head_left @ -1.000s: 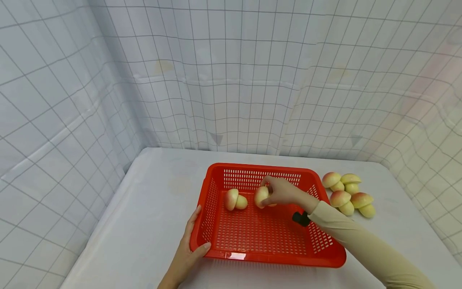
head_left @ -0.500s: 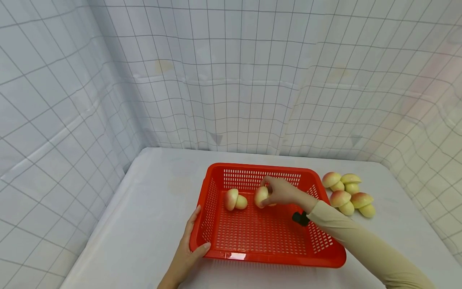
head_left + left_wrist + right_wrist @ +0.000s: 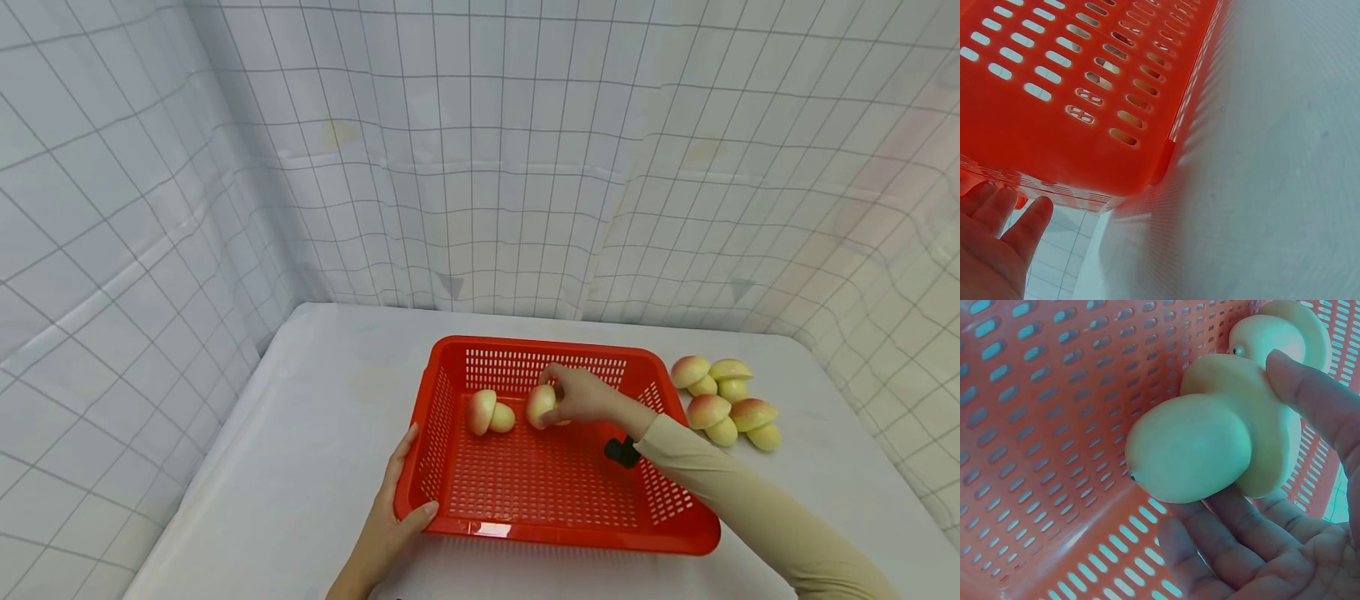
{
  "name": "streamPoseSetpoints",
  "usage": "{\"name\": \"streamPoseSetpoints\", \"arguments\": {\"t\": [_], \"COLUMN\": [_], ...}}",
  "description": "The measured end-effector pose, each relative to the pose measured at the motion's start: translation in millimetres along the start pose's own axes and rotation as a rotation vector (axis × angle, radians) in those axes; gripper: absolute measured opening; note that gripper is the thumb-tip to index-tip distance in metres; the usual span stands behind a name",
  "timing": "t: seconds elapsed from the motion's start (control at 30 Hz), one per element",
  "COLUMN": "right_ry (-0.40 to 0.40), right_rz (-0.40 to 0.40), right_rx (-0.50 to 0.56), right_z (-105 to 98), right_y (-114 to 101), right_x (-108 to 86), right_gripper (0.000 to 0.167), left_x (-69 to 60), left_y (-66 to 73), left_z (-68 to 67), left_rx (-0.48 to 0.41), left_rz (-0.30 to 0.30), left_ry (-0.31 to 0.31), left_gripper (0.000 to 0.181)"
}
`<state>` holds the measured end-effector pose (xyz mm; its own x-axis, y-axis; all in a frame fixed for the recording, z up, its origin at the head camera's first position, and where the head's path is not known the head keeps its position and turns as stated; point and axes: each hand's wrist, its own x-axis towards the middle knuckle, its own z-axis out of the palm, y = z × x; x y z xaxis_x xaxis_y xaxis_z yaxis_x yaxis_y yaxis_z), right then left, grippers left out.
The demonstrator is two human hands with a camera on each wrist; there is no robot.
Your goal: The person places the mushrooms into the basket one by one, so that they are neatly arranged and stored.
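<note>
In the head view, a red plastic basket (image 3: 592, 538) with slotted walls stands on the white table. My right hand (image 3: 588, 398) is inside it and holds a toy mushroom (image 3: 539, 406), yellowish with a pink-tinged cap. Thumb and fingers lie on opposite sides of its cap in the right wrist view, and the rounded stem (image 3: 1188, 450) faces the camera. Another mushroom (image 3: 489, 413) lies to its left on the basket floor. At the front left corner my left hand (image 3: 384, 521) holds the basket, thumb over the rim, fingers along the outer left side.
Several more mushrooms (image 3: 723, 404) lie in a cluster on the table, just right of the basket. A black wrist camera (image 3: 621, 452) hangs under my right wrist. Grid-patterned white curtains (image 3: 480, 192) enclose the table at the back and sides.
</note>
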<state>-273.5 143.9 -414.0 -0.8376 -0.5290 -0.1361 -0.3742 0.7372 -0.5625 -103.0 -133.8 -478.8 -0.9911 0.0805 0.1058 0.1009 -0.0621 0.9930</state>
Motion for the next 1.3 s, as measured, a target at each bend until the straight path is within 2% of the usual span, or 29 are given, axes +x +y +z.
{"name": "streamPoseSetpoints", "arguments": {"t": [0.43, 0.8, 1.3], "right_ry": [0.007, 0.011, 0.016], "right_rz": [0.006, -0.035, 0.008], "right_rx": [0.005, 0.004, 0.011], "right_z": [1.1, 0.5, -3.4], "right_y": [1.0, 4.1, 4.0], "right_x": [-0.8, -3.9, -8.5], "right_gripper": [0.051, 0.05, 0.066], "left_x": [-1.2, -1.4, -0.9], "left_y": [1.0, 1.1, 1.3], "left_z": [-0.4, -0.5, -0.6], "left_rx": [-0.042, -0.053, -0.045], "left_rz": [0.053, 0.046, 0.037], "left_ry": [-0.046, -0.05, -0.045], "left_gripper": [0.08, 0.08, 0.08]}}
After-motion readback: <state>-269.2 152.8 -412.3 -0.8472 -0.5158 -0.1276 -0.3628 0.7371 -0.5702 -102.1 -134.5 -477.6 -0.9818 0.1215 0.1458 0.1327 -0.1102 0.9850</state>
